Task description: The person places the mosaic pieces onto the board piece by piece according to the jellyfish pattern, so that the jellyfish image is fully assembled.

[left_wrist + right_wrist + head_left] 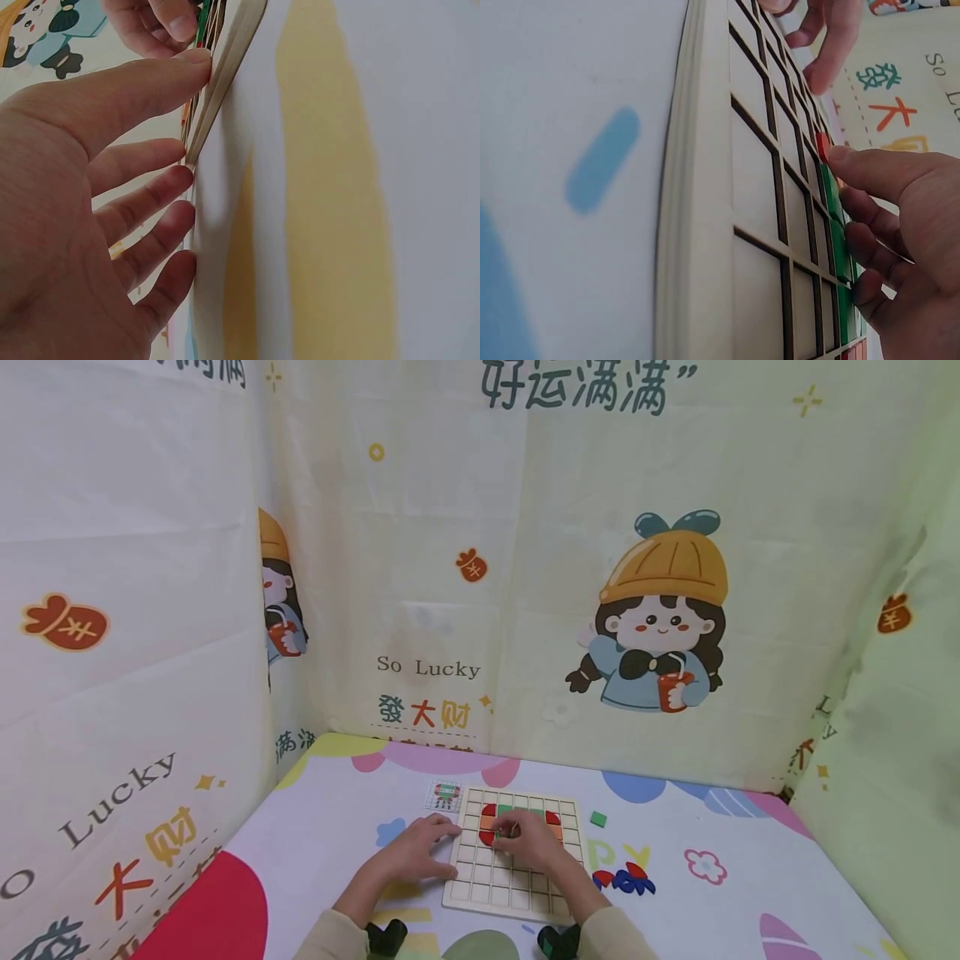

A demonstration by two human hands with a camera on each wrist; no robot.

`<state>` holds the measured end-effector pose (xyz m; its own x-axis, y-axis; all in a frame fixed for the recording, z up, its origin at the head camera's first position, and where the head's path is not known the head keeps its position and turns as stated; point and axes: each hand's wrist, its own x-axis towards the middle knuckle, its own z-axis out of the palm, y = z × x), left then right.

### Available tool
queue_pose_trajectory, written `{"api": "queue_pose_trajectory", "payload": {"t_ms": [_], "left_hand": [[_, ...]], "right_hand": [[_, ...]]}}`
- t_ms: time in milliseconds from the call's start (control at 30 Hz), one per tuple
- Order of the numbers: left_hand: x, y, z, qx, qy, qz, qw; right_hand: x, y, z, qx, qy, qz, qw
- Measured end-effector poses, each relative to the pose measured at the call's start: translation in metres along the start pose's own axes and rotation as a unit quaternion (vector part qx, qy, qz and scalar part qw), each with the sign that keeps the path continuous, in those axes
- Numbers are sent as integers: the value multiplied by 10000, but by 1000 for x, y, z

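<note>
A wooden grid board point(506, 883) lies on the table with coloured pieces in several cells. My left hand point(414, 852) rests at its left edge, fingers spread. In the left wrist view the left thumb point(196, 66) touches the board's rim. My right hand point(528, 839) is over the upper cells with fingers bent. Its thumb tip point(840, 154) touches or nearly touches a red piece point(823, 147) at the board; green pieces point(842, 247) lie by the other fingers. Whether it pinches a piece is hidden. Red and orange pieces, such as an orange one point(556, 832), flank the hand.
A small picture card point(445, 796) lies at the board's upper left corner. One green square point(597, 819) is off to the right. Loose blue and red pieces point(630, 881) are heaped right of the board. Printed cloth walls point(525, 635) rise behind and beside the table.
</note>
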<state>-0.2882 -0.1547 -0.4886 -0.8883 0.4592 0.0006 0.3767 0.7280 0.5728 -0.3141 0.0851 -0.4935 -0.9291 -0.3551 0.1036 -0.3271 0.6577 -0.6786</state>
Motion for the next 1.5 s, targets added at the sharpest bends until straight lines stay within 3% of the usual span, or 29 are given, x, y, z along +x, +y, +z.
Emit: {"api": "queue_pose_trajectory", "payload": {"t_ms": [500, 933, 1200, 1500], "left_hand": [[0, -2, 1, 32, 33, -2, 10000], [-2, -4, -2, -34, 63, -120, 9999], [-1, -5, 0, -57, 54, -108, 9999], [3, -2, 2, -13, -2, -155, 9999]], "right_hand": [[-12, 5, -17, -64, 201, -41, 9998], [-30, 21, -38, -109, 595, 257, 9978], [-49, 38, -54, 21, 788, 203, 9967], [-76, 57, -83, -387, 1188, 898, 9881]]}}
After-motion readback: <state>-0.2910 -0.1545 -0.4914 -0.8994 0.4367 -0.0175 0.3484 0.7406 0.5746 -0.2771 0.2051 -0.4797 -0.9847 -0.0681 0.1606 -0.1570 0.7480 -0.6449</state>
